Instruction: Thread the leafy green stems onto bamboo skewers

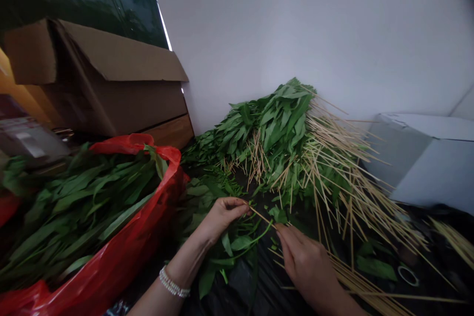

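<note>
My left hand [222, 215], with a pearl bracelet on the wrist, pinches one end of a thin bamboo skewer [262, 217]. My right hand [305, 261] pinches the other end of the same skewer, and a green leafy stem [240, 244] hangs beneath it. Just beyond my hands lies a big heap of skewered green leaves [281, 128] with their sticks fanning out to the right. Several loose bare skewers [355, 281] lie by my right wrist.
A red plastic bag [111, 261] full of long green leaves sits at the left. Cardboard boxes [111, 79] stand behind it. A white box [425, 163] is at the right, by a white wall. Black sheeting covers the surface; a small tape ring [408, 275] lies there.
</note>
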Demonstrator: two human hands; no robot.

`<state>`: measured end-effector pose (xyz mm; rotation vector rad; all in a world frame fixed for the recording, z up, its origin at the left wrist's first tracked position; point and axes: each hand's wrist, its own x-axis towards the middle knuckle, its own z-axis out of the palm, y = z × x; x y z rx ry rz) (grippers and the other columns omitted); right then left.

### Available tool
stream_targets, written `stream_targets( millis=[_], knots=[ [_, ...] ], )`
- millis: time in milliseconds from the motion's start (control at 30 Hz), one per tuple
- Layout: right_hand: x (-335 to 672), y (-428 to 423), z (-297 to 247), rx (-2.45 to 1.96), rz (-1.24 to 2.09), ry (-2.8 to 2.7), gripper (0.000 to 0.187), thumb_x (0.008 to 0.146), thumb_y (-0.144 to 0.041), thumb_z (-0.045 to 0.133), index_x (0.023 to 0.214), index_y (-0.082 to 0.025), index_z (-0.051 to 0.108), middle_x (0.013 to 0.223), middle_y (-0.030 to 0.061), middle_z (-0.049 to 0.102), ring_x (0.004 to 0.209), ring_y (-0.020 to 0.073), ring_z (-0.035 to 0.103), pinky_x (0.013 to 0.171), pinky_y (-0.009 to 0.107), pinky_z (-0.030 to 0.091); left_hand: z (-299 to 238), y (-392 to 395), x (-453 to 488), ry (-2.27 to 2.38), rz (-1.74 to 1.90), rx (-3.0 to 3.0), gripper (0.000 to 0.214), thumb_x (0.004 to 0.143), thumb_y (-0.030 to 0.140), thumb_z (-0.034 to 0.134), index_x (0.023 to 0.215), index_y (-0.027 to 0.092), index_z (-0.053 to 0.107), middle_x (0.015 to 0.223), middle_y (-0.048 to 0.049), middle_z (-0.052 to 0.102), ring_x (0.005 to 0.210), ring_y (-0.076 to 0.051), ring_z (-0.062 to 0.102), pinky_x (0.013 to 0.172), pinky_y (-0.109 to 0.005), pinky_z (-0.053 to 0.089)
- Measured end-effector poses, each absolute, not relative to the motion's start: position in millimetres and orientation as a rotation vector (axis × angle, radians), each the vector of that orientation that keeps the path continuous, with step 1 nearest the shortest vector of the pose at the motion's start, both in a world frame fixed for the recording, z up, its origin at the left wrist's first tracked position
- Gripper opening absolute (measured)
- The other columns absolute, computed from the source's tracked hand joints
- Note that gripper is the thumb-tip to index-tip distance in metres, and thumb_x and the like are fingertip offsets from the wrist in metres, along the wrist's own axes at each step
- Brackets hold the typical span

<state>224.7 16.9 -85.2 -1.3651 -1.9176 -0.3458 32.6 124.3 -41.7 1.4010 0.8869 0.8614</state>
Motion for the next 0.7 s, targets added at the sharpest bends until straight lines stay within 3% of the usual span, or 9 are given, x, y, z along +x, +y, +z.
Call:
stream_targets(
  millis=[433,533,700],
  knots=[
    [218.0,15.5,-88.0,-1.366,-0.325,-1.963,0.030,0.096,-0.014,0.032,0.109,-0.015,0.059,0.079,0.0058,0.066,0.071,0.0175,0.067,0.062,0.026,0.049,-53.5,115.0,42.5,0.741,0.666,1.550,0.024,0.069,0.037,0.077,0.077,0.014,0.077,0.076,-0.0058,0.073,0.068,-0.015,0.062,0.068,-0.024,0.047],
    [217.9,14.6,-85.4,-1.333,-0.320,-1.935,0.027,0.096,-0.014,0.035,0.107,-0.016,0.059,0.079,0.0048,0.066,0.070,0.0163,0.066,0.063,0.026,0.048,-46.9,118.7,33.3,0.706,0.626,1.538,0.025,0.068,0.033,0.077,0.086,0.016,0.076,0.084,-0.0069,0.074,0.075,-0.018,0.064,0.074,-0.026,0.048],
    [215.7,11.3,-77.5,-1.223,-0.310,-1.905,0.020,0.095,-0.014,0.040,0.095,-0.017,0.061,0.070,0.0019,0.063,0.062,0.0138,0.063,0.062,0.025,0.044,-42.7,132.3,19.4,0.801,0.832,1.506,0.023,0.072,0.027,0.070,0.091,0.017,0.074,0.087,-0.0063,0.073,0.085,-0.020,0.065,0.082,-0.027,0.047]
  ],
)
